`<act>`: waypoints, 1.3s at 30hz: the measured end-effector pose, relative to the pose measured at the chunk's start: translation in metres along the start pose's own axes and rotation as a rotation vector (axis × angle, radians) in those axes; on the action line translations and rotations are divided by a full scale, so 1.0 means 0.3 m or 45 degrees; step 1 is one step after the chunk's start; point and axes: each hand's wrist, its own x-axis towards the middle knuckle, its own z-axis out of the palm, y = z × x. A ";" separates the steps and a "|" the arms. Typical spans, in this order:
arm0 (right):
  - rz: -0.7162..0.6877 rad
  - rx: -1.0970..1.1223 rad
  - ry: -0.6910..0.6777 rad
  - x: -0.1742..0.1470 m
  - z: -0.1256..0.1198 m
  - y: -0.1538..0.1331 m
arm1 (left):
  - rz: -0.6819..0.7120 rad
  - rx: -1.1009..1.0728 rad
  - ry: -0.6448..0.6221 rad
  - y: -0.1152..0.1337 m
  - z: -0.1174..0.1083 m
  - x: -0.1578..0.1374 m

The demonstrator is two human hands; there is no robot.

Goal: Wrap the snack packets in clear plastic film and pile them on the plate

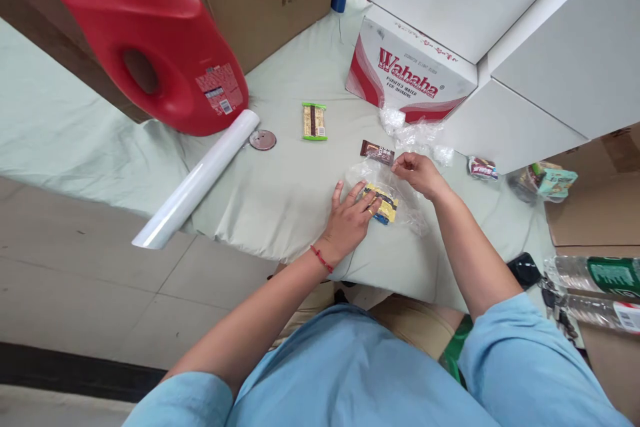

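Yellow-and-blue snack packet (389,205) lies on the pale green cloth (280,193), with a clear plastic bag (413,215) spread around it. The left hand (349,221), at the packet's 8 o'clock, is flat and wide, its fingers spread and the fingertips resting on the wrapper. The right hand (419,173), at 2 o'clock, is narrowed, thumb and fingertips together; they seem to pinch the bag's upper edge, though the thin film is hard to make out there. A brown snack packet (377,152) sits at 12 o'clock, just beside those fingertips. Crumpled clear plastic (417,135) and the Wahaha water carton (410,80) lie toward 1 o'clock, a green-ended snack packet (314,122) between 10 and 11. The red jug (185,73) stands well apart at 10, the white roll (200,177) near 9.
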 end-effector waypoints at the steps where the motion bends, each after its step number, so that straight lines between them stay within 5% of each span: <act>1: -0.094 -0.034 -0.004 -0.030 -0.005 -0.031 | -0.001 0.002 0.000 0.000 0.000 0.000; 4: -0.355 -0.196 -0.164 -0.139 0.014 -0.116 | -0.014 -0.005 0.008 0.002 0.000 0.002; 7: -0.432 -0.400 -0.361 -0.238 0.076 -0.150 | -0.067 -0.022 0.005 0.004 -0.004 0.006; 12: -0.332 -0.548 -0.204 -0.318 0.188 -0.111 | -0.147 -0.064 -0.019 -0.004 -0.020 0.010; 18: -0.352 -0.330 -0.124 -0.341 0.259 -0.070 | -0.190 -0.272 0.008 -0.047 -0.030 0.012; 21: -0.329 -0.237 -0.096 -0.344 0.280 -0.056 | -0.257 -0.376 0.166 -0.075 -0.037 0.004; 26: -0.271 -0.195 -0.069 -0.347 0.305 -0.036 | -0.735 -0.211 0.563 -0.110 -0.034 -0.006; 34: -0.272 -0.169 -0.037 -0.355 0.321 -0.034 | -0.898 -0.272 0.202 -0.077 -0.020 0.062; 39: -0.281 -0.117 -0.036 -0.363 0.323 -0.033 | -0.620 -0.599 0.237 0.025 -0.077 0.082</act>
